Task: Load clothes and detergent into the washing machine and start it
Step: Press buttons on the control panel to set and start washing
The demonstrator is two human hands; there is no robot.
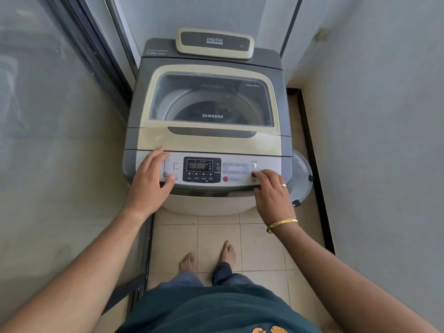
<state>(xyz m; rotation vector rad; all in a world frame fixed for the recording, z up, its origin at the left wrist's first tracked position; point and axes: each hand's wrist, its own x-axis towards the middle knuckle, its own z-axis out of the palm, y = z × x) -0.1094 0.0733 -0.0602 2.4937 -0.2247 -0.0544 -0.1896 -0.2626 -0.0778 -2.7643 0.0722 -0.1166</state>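
Observation:
A grey and cream top-loading washing machine (209, 143) stands in front of me with its glass lid (211, 99) closed. Dark clothes (204, 110) show dimly in the drum through the glass. The control panel (237, 168) along the front edge has a lit display (197, 166) reading 18:88. My left hand (150, 181) rests flat with straight fingers on the panel's left end. My right hand (271, 191) has its fingers curled, and the index fingertip presses a dark round button (253, 174) at the panel's right end.
A glass sliding door (60, 131) runs close along the left. A grey wall (374, 131) closes the right side. A round grey lid or basin (301, 179) sits on the floor beside the machine's right corner. My bare feet stand on beige floor tiles (216, 236).

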